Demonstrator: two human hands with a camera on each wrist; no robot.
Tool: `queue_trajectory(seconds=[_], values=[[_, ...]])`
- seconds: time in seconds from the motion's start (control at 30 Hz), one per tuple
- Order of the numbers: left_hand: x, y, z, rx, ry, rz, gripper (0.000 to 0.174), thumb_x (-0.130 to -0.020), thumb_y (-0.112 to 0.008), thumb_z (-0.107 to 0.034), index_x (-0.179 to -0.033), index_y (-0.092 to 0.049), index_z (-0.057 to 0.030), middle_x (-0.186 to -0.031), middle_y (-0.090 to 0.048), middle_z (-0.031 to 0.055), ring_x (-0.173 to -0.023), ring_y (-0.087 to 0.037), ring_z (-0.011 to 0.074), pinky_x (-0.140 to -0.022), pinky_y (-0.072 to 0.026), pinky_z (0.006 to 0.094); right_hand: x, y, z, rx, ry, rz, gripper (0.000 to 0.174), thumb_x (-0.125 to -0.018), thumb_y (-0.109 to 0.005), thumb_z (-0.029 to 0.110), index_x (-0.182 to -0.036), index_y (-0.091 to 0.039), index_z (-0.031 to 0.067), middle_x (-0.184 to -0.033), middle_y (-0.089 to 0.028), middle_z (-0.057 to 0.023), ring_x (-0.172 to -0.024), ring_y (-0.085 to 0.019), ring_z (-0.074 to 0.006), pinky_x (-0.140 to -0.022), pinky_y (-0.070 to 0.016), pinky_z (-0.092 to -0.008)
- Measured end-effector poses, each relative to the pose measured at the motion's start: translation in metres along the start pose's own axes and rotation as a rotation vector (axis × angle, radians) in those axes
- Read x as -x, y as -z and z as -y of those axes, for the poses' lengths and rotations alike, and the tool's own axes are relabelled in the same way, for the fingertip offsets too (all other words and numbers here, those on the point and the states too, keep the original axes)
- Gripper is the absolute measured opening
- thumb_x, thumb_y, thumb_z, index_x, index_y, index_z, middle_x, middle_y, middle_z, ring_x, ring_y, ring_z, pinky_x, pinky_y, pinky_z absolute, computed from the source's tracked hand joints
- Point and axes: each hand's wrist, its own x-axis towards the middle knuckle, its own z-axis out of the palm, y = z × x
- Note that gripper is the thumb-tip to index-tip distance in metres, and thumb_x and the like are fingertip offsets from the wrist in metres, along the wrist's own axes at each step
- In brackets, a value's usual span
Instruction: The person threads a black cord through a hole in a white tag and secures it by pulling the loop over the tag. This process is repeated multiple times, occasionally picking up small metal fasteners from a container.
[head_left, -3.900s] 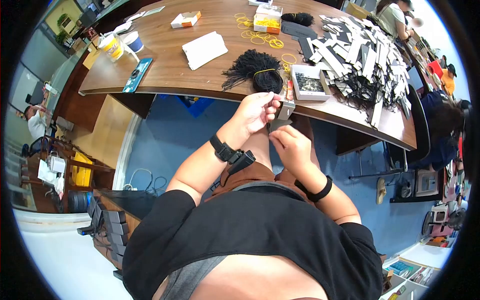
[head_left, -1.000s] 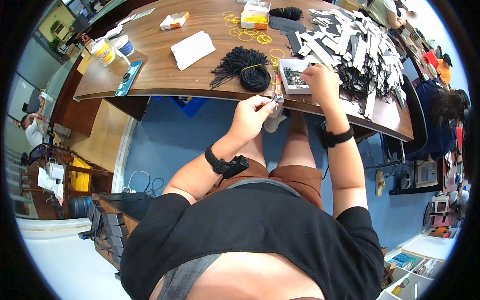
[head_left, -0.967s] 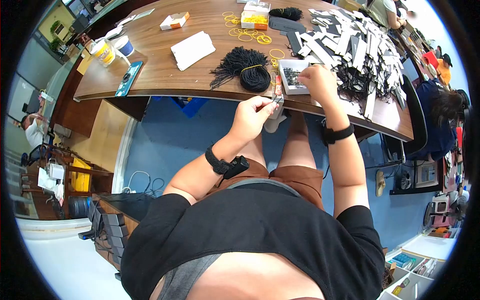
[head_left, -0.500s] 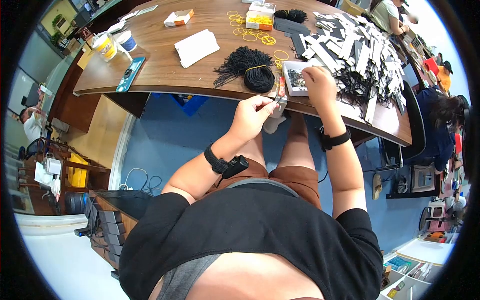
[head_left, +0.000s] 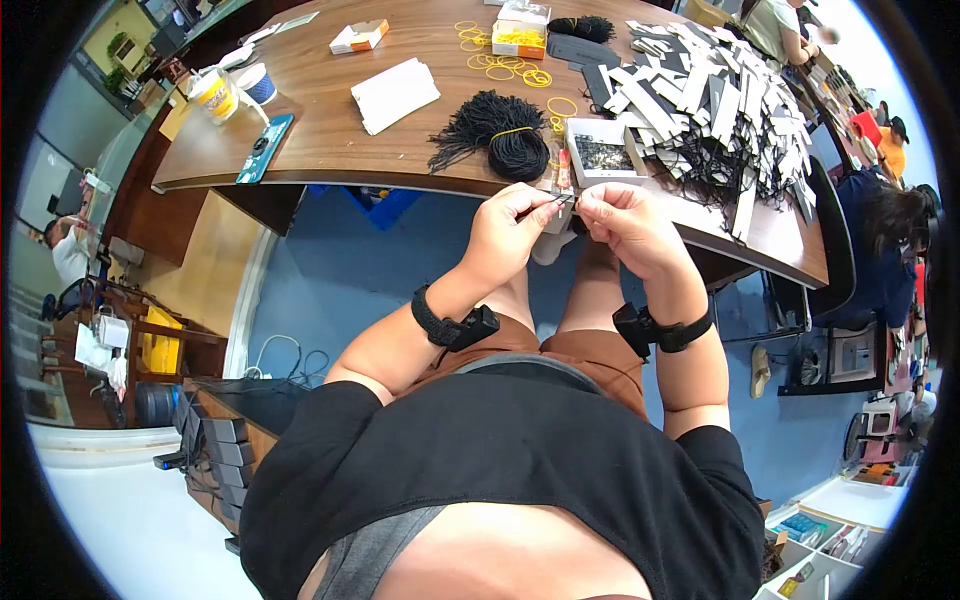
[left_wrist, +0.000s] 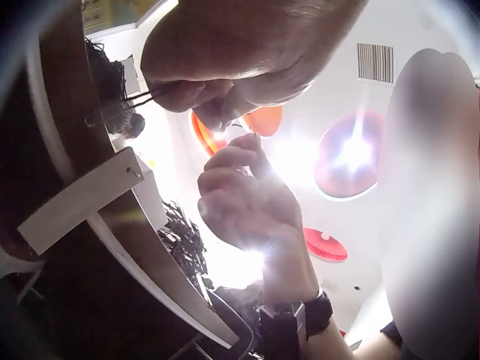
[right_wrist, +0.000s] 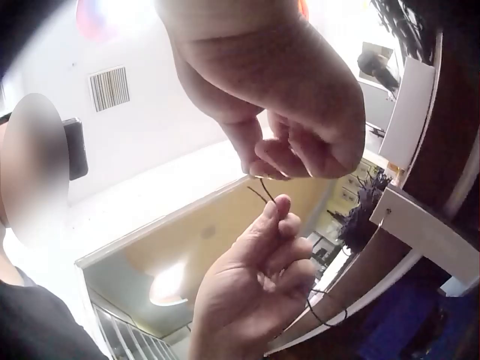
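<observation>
My left hand [head_left: 503,232] pinches a thin black cord [right_wrist: 264,192] between thumb and index finger, just in front of the table edge. Two cord ends stick out past those fingertips, and a loop of it hangs behind the hand in the right wrist view. My right hand [head_left: 640,232] meets the cord ends with thumb and index finger pinched together; a tiny dark piece shows at its fingertips, mostly hidden by them. Right behind the hands stands an open white box [head_left: 640,178] of small dark and silvery pieces. A bundle of black cords [head_left: 518,155], tied with a yellow band, lies beside it.
A pale bracket [left_wrist: 82,199] juts from the table edge below the hands. White and black tags [head_left: 715,110] with cords heap at the right. Yellow rubber bands [head_left: 510,70], a folded white sheet [head_left: 395,96], a phone [head_left: 265,150] and cups [head_left: 215,95] lie further left.
My right hand has come from over the white box to my left fingertips. The left hand has kept its pinch on the cord, nearly still over the last second.
</observation>
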Motion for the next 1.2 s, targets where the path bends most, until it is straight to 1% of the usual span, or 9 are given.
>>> queue_trajectory(seconds=[0.27, 0.43, 0.63, 0.73, 0.83, 0.87, 0.97, 1.07, 1.2], values=[[0.001, 0.002, -0.002, -0.038, -0.068, 0.022, 0.014, -0.086, -0.062, -0.011, -0.089, -0.066, 0.0028, -0.080, -0.062, 0.0074, -0.076, -0.056, 0.0144, -0.070, -0.0450, 0.0262, -0.004, 0.008, 0.002, 0.044, -0.068, 0.101, 0.017, -0.085, -0.066, 0.019, -0.085, -0.064, 0.0022, -0.069, -0.053, 0.0038, -0.059, -0.040, -0.0034, -0.053, -0.0315, -0.0181], [0.002, 0.001, -0.001, 0.008, -0.043, 0.025, 0.014, -0.086, -0.062, -0.010, -0.089, -0.066, 0.0029, -0.081, -0.063, 0.0074, -0.077, -0.056, 0.0143, -0.072, -0.0453, 0.0265, -0.004, 0.004, 0.001, 0.059, -0.123, 0.100, 0.015, -0.083, -0.067, 0.016, -0.083, -0.064, 0.0020, -0.068, -0.054, 0.0035, -0.058, -0.041, -0.0036, -0.053, -0.0324, -0.0180], [0.005, 0.000, 0.004, 0.061, 0.041, 0.063, 0.013, -0.086, -0.062, -0.009, -0.089, -0.066, 0.0031, -0.083, -0.064, 0.0075, -0.078, -0.057, 0.0130, -0.072, -0.0457, 0.0260, 0.001, -0.008, 0.003, 0.493, -0.077, -0.062, 0.017, -0.083, -0.067, 0.016, -0.085, -0.065, -0.0008, -0.068, -0.058, 0.0016, -0.063, -0.050, -0.0062, -0.057, -0.0422, -0.0212], [0.005, 0.001, 0.005, 0.033, 0.070, 0.043, 0.014, -0.086, -0.062, -0.009, -0.089, -0.066, 0.0035, -0.082, -0.064, 0.0070, -0.076, -0.057, 0.0115, -0.071, -0.0456, 0.0251, 0.004, -0.017, 0.004, 0.729, -0.008, -0.137, 0.020, -0.081, -0.069, 0.016, -0.091, -0.065, -0.0014, -0.068, -0.061, -0.0025, -0.064, -0.054, -0.0090, -0.060, -0.0460, -0.0242], [0.004, 0.002, 0.008, 0.046, 0.076, 0.018, 0.015, -0.085, -0.063, -0.010, -0.090, -0.066, 0.0034, -0.080, -0.064, 0.0082, -0.073, -0.056, 0.0112, -0.066, -0.0454, 0.0252, 0.004, -0.020, -0.008, 0.885, 0.381, -0.292, 0.022, -0.078, -0.070, 0.015, -0.093, -0.065, -0.0007, -0.070, -0.063, -0.0056, -0.063, -0.056, -0.0110, -0.061, -0.0471, -0.0252], [0.004, 0.002, 0.010, 0.059, 0.078, 0.011, 0.016, -0.085, -0.063, -0.011, -0.090, -0.066, 0.0032, -0.079, -0.063, 0.0090, -0.071, -0.056, 0.0114, -0.064, -0.0453, 0.0254, 0.006, -0.022, -0.006, 0.849, 0.370, -0.291, 0.021, -0.077, -0.071, 0.012, -0.093, -0.065, -0.0009, -0.072, -0.064, -0.0065, -0.064, -0.059, -0.0129, -0.062, -0.0475, -0.0252], [0.005, 0.000, 0.018, 0.159, 0.167, 0.021, 0.016, -0.085, -0.063, -0.011, -0.090, -0.066, 0.0036, -0.079, -0.063, 0.0078, -0.070, -0.056, 0.0103, -0.064, -0.0452, 0.0251, 0.006, -0.023, -0.006, 0.901, 0.399, -0.244, 0.017, -0.078, -0.069, 0.010, -0.090, -0.066, -0.0006, -0.072, -0.065, -0.0060, -0.065, -0.059, -0.0108, -0.062, -0.0476, -0.0246], [0.005, 0.000, 0.015, 0.158, 0.172, 0.077, 0.014, -0.087, -0.061, -0.009, -0.091, -0.065, 0.0036, -0.080, -0.061, 0.0033, -0.074, -0.053, 0.0077, -0.067, -0.0440, 0.0238, 0.002, -0.020, -0.007, 0.733, 0.271, -0.268, 0.014, -0.079, -0.068, 0.010, -0.089, -0.067, -0.0003, -0.073, -0.066, -0.0062, -0.065, -0.059, -0.0097, -0.061, -0.0477, -0.0249], [0.004, 0.004, 0.002, 0.015, 0.145, 0.163, 0.016, -0.088, -0.059, -0.011, -0.089, -0.065, 0.0032, -0.079, -0.061, 0.0023, -0.072, -0.052, 0.0074, -0.065, -0.0431, 0.0241, 0.002, -0.018, -0.009, 0.646, 0.269, -0.236, 0.012, -0.080, -0.067, 0.010, -0.087, -0.067, -0.0003, -0.074, -0.067, -0.0070, -0.065, -0.060, -0.0098, -0.061, -0.0479, -0.0259]])
